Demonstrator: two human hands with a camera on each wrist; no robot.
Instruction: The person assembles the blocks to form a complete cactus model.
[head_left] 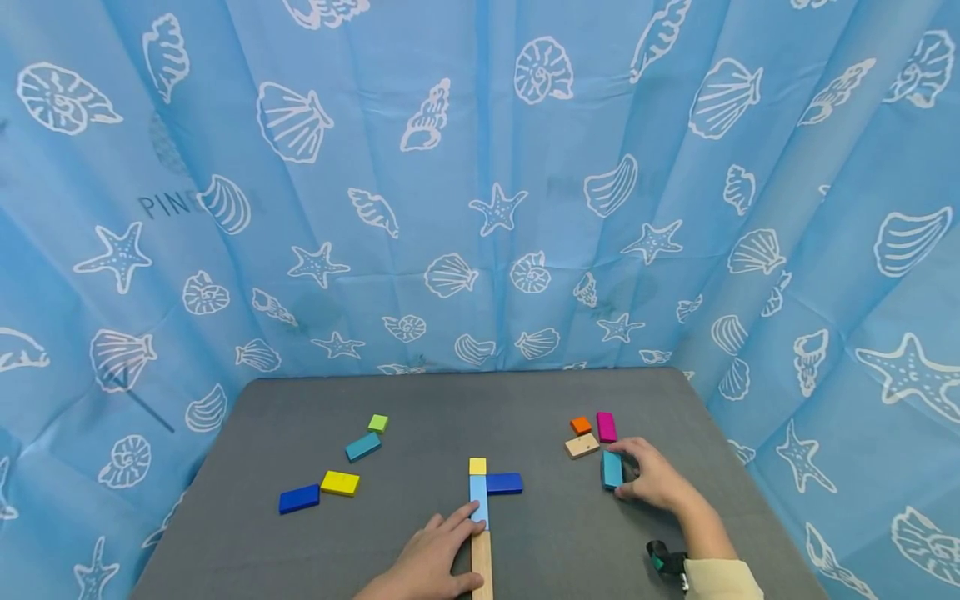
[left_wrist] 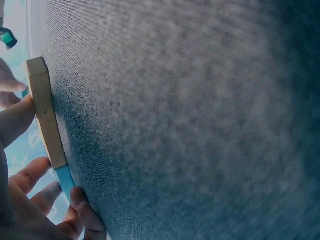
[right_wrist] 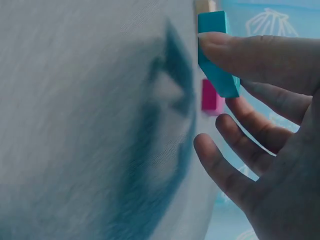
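Right hand [head_left: 656, 478] pinches teal block [head_left: 612, 471]; left hand [head_left: 433, 557], fingers loosely extended, touches light-blue block [head_left: 478, 490] (presumably steadying it).

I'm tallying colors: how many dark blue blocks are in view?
2: one dark blue block at left, near a yellow block; another beside the light blue block the left hand touches. Others may be hidden.

The head camera looks forward and down at the tabletop [head_left: 450, 417] from high up. The wrist cameras sit close, tipped sideways. Head and left both see the long wooden block [head_left: 483, 560]; head and right, the held teal block [head_left: 612, 470].
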